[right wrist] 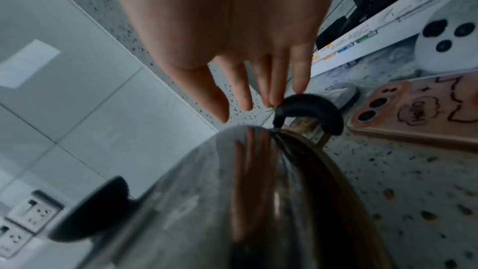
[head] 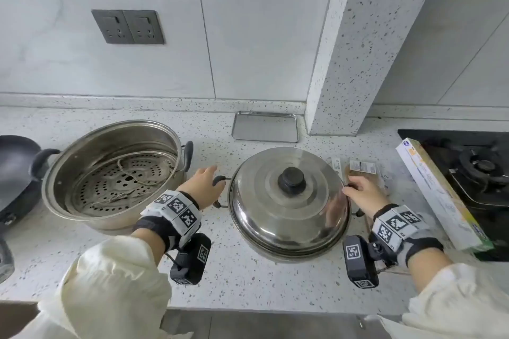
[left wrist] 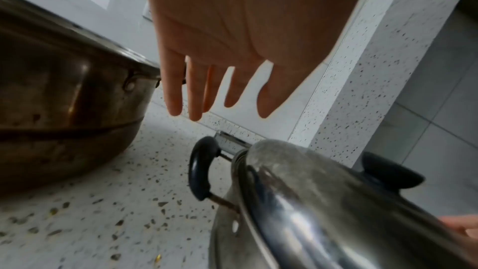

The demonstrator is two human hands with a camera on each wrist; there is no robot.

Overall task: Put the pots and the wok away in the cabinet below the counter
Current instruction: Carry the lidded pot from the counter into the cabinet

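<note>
A steel pot with a domed lid (head: 289, 201) and a black knob (head: 291, 180) sits on the speckled counter (head: 248, 278). My left hand (head: 203, 181) hovers with straight fingers above the pot's left black handle (left wrist: 200, 171), not touching it. My right hand (head: 360, 191) is open at the pot's right side, and its fingertips (right wrist: 274, 101) touch the right black handle (right wrist: 310, 109). A big open steel steamer pot (head: 110, 173) stands to the left. A dark wok (head: 16, 173) lies at the far left edge.
A small steel tray (head: 265, 126) lies by the back wall next to a speckled pillar (head: 352, 63). A long white box (head: 440, 195) rests on the edge of a black gas hob (head: 473, 165). Phones (right wrist: 419, 107) lie right of the pot. Sockets (head: 128, 26) on the wall.
</note>
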